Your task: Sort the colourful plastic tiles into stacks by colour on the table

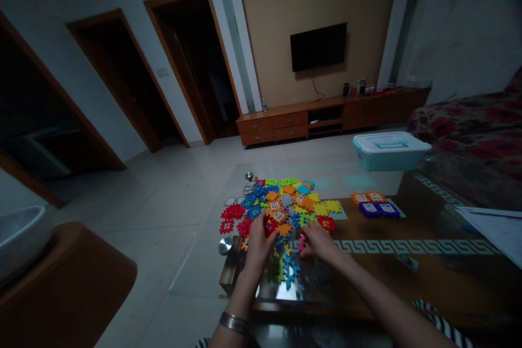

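A heap of colourful gear-edged plastic building tiles [287,201] lies on the glass table. My left hand [260,236] rests at the heap's near left side, thumb apart from the fingers. Beside that thumb is a red tile [269,224], with an orange tile [284,229] to its right. My right hand [318,240] is closed on a pink tile [302,243] at the heap's near right side. Closer to me lie a blue tile [291,271] and a green tile [276,269]. A red window tile [327,223] sits just beyond my right hand.
To the right, two orange and two purple window tiles [378,209] form a joined group on the glass table [359,272]. Farther back stands a lidded teal box [391,152]. Papers [493,228] lie at the right edge. A metal table fitting [225,246] is left of the heap.
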`<state>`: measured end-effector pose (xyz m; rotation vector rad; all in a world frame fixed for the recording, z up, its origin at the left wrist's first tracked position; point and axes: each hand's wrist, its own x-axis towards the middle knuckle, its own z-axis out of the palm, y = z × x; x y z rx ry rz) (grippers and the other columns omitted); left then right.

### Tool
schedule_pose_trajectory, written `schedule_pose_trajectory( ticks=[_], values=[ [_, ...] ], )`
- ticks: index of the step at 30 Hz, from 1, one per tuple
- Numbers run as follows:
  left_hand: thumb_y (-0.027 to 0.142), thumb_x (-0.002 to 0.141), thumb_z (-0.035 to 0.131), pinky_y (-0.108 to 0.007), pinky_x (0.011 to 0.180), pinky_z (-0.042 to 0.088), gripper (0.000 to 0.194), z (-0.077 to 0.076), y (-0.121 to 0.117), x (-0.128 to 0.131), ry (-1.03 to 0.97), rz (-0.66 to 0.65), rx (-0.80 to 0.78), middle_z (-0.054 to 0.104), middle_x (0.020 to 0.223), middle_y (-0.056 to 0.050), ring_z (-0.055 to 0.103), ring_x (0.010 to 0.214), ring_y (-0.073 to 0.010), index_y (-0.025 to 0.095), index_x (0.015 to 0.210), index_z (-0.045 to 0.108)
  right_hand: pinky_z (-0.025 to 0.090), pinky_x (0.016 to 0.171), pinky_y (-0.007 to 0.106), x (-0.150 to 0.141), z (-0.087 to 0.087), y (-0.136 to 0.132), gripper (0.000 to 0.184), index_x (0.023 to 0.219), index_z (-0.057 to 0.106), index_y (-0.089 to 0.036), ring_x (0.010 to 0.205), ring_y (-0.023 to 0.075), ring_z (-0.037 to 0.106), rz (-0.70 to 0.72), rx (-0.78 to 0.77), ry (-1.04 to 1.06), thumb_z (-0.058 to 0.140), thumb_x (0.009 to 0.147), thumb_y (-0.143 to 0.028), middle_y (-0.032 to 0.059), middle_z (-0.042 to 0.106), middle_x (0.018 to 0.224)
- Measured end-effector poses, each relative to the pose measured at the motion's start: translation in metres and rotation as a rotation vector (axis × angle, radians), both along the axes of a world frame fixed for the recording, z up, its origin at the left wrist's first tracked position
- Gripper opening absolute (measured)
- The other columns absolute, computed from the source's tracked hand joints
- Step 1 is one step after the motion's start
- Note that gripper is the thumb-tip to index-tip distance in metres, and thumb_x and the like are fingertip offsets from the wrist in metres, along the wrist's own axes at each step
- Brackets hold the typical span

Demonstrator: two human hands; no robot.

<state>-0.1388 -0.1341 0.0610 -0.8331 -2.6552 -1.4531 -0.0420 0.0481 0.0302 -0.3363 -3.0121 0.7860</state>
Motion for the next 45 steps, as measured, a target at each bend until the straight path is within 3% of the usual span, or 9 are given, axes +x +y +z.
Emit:
schedule_pose_trajectory(
  ticks=[4,6,13,21,25,29,34,39,45],
  values=[
    [0.021,0.084,0.052,-0.033,0.091,0.049,0.03,-0.008,0.029,0.043,-0.214,-0.352,0.023,0.07,0.107,-0.006,0.065,0.098,-0.0195,0.021,0.112,0.061,0.038,0.072,0.03,0.005,0.001,0.018,0.014,0.088,0.067,-0.015,0.092,0.0249,0.06,-0.058,-0.049,-0.031,0.07,0.076,-0.02,0.0124,0.066,0.1],
    [0.015,0.085,0.043,-0.03,0.088,0.048,0.029,-0.018,0.043,0.062,-0.283,-0.409,-0.029,0.071,0.101,-0.005,0.065,0.094,-0.0176,0.02,0.107,0.061,0.038,0.072,0.029,0.011,-0.001,0.033,0.009,0.084,0.066,-0.016,0.09,0.0233,0.06,-0.094,-0.07,-0.031,0.066,0.075,-0.015,0.0107,0.067,0.097],
    [0.018,0.089,0.045,-0.029,0.08,0.044,0.014,-0.035,0.076,0.091,-0.216,-0.301,-0.285,0.066,0.095,-0.006,0.061,0.089,-0.0197,0.02,0.1,0.052,0.04,0.061,0.025,0.035,-0.006,0.083,0.005,0.072,0.058,-0.019,0.064,0.0157,0.056,-0.217,-0.4,0.142,0.06,0.076,-0.015,-0.0016,0.059,0.064],
    [0.006,0.081,0.046,-0.035,0.096,0.04,0.032,-0.001,0.071,0.074,0.152,-0.177,-0.527,0.058,0.117,-0.011,0.051,0.114,-0.0252,0.019,0.107,0.059,0.041,0.054,0.023,0.039,-0.013,0.07,0.018,0.089,0.063,-0.017,0.054,0.0122,0.052,-0.228,-0.698,0.173,0.064,0.071,-0.014,-0.0067,0.053,0.057],
    [0.005,0.081,0.047,-0.038,0.092,0.041,0.031,0.023,0.037,0.048,0.213,0.015,-0.78,0.056,0.116,-0.016,0.051,0.112,-0.0296,0.013,0.108,0.06,0.044,0.059,0.024,0.033,-0.014,0.053,0.027,0.095,0.066,-0.014,0.064,0.0139,0.059,-0.214,-0.655,0.173,0.064,0.069,-0.009,-0.0017,0.062,0.069],
    [0.013,0.083,0.055,-0.041,0.091,0.042,0.032,0.03,0.011,0.033,0.149,0.103,-0.949,0.055,0.119,-0.019,0.052,0.115,-0.0331,0.011,0.115,0.058,0.046,0.064,0.025,0.029,-0.012,0.039,0.028,0.095,0.068,-0.014,0.07,0.0156,0.062,-0.174,-0.553,0.131,0.064,0.069,-0.007,0.0018,0.066,0.077],
    [0.02,0.083,0.06,-0.042,0.092,0.044,0.037,0.028,0.005,0.028,0.11,0.106,-0.978,0.053,0.124,-0.019,0.051,0.119,-0.0338,0.012,0.119,0.056,0.046,0.078,0.032,0.034,-0.012,0.041,0.025,0.096,0.07,-0.016,0.088,0.0223,0.063,-0.153,-0.21,0.122,0.066,0.072,-0.012,0.0089,0.069,0.095],
    [0.012,0.089,0.043,-0.043,0.092,0.044,0.034,0.026,0.008,0.023,0.095,0.103,-1.0,0.052,0.125,-0.019,0.052,0.119,-0.0329,0.013,0.121,0.056,0.041,0.092,0.033,0.035,-0.004,0.056,0.027,0.101,0.069,-0.015,0.105,0.0258,0.057,-0.231,0.045,0.135,0.056,0.079,-0.007,0.0137,0.065,0.108],
    [0.008,0.087,0.042,-0.04,0.092,0.042,0.038,0.018,0.006,0.017,0.119,0.052,-0.977,0.052,0.127,-0.018,0.052,0.118,-0.0305,0.015,0.121,0.056,0.039,0.089,0.032,0.021,-0.002,0.063,0.035,0.105,0.07,-0.016,0.107,0.0258,0.056,-0.158,0.112,0.108,0.048,0.083,-0.002,0.0144,0.066,0.112]
  ],
)
